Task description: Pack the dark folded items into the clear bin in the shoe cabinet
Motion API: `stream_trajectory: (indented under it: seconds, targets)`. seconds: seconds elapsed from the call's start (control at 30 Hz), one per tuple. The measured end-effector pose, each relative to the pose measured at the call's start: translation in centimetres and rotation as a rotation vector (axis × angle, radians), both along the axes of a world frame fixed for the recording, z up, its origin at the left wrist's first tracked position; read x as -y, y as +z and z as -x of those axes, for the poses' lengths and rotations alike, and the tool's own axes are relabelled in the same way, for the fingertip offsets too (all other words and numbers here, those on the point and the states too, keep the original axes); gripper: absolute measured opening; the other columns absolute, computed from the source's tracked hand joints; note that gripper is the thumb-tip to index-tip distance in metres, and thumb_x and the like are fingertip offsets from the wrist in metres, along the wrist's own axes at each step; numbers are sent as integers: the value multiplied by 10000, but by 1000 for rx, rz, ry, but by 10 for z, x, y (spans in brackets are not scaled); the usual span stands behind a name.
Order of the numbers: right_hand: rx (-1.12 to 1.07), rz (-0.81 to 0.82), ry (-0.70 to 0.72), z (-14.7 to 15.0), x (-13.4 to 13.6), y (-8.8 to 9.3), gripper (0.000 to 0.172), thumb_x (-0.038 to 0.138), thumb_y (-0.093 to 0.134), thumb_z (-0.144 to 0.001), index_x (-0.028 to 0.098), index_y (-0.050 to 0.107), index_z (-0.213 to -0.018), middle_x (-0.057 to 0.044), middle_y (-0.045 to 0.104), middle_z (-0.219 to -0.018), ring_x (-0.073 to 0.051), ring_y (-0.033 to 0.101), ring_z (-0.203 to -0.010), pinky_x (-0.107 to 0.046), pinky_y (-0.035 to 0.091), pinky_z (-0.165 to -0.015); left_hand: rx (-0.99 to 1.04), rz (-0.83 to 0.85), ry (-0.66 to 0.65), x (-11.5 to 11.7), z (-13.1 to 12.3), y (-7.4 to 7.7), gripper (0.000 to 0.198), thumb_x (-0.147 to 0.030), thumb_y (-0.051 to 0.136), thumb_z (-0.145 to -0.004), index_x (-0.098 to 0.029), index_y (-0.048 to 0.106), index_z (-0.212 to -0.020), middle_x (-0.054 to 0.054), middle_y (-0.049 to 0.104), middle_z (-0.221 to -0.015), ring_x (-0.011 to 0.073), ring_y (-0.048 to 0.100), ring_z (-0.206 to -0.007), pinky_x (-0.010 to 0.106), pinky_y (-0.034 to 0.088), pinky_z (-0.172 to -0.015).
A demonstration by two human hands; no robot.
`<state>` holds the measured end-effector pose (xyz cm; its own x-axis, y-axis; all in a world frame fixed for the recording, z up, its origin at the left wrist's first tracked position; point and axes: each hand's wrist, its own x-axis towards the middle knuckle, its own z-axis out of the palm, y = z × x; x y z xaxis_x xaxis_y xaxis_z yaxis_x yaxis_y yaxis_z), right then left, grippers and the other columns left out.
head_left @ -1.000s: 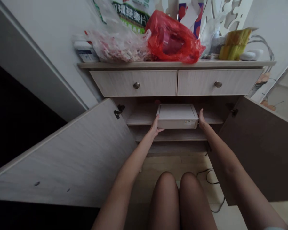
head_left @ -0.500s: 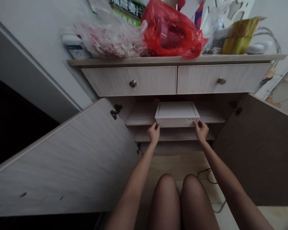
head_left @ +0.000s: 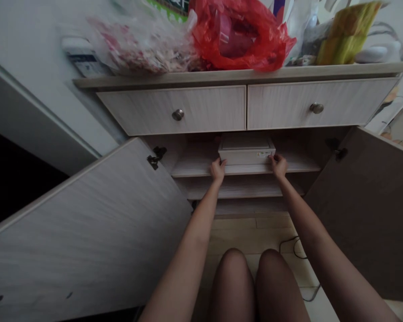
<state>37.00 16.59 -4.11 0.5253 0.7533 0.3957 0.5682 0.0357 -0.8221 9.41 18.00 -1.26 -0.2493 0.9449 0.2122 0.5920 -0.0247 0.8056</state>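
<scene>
A white box [head_left: 238, 157] with a small sticker at its front right sits on the upper shelf [head_left: 195, 166] inside the cabinet, under the drawers. My left hand [head_left: 217, 170] grips the box's front left corner, fingers closed. At the front right corner, beside the sticker, my right hand [head_left: 278, 165] pinches the box. The rear of the box lies in shadow beneath the drawers.
Both cabinet doors stand open, the left door [head_left: 97, 232] and the right door [head_left: 366, 210]. Above are two closed drawers [head_left: 188, 109]. A red plastic bag [head_left: 268, 40] and other bags crowd the top. A cable [head_left: 289, 241] lies on the floor.
The box has moved back, deeper onto the upper shelf, with both hands still on its front corners. The view has shifted closer to the cabinet.
</scene>
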Motion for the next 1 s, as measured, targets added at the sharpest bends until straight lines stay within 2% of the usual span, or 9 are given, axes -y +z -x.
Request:
stream_trajectory:
  seconds: [0.17, 0.37, 0.53, 0.9, 1.0]
  targets:
    - [3, 22, -9, -3, -23, 5, 431, 523, 577, -906, 144, 760, -996, -188, 771, -1021, -329, 722, -1001, -404, 520, -865, -119, -19, -6, -24, 0, 0, 245, -242, 618, -958, -107, 745, -1118, 160, 764, -1048, 247, 694, -1000, 290, 445, -839]
    - [54, 57, -22, -7, -43, 7, 346, 456, 615, -897, 152, 773, -949, -183, 768, -975, -319, 718, -990, -358, 511, -810, -214, -9, 5, -45, 4, -1, 213, -275, 624, -947, -143, 766, -1034, 171, 760, -1038, 277, 703, -1001, 297, 440, -810]
    - [120, 87, -13, -11, -57, 6, 339, 446, 623, -891, 143, 774, -907, -192, 768, -967, -326, 719, -953, -358, 507, -786, -248, -37, -27, -61, 8, -3, 188, -267, 630, -933, -142, 769, -954, 169, 757, -985, 272, 694, -970, 294, 423, -772]
    - [180, 152, -8, -11, -70, 14, 314, 406, 588, -941, 140, 750, -906, -224, 755, -1024, -351, 710, -1024, -361, 481, -792, -240, -37, -51, -86, 12, -9, 218, -255, 610, -942, -117, 766, -1010, 174, 767, -1029, 259, 694, -978, 289, 437, -790]
    - [183, 169, -9, -10, -71, 15, 307, 404, 588, -943, 144, 749, -914, -221, 754, -1022, -354, 711, -1019, -366, 479, -788, -244, -22, -53, -91, 14, -11, 196, -255, 609, -947, -129, 760, -946, 171, 768, -1002, 259, 691, -975, 289, 441, -789]
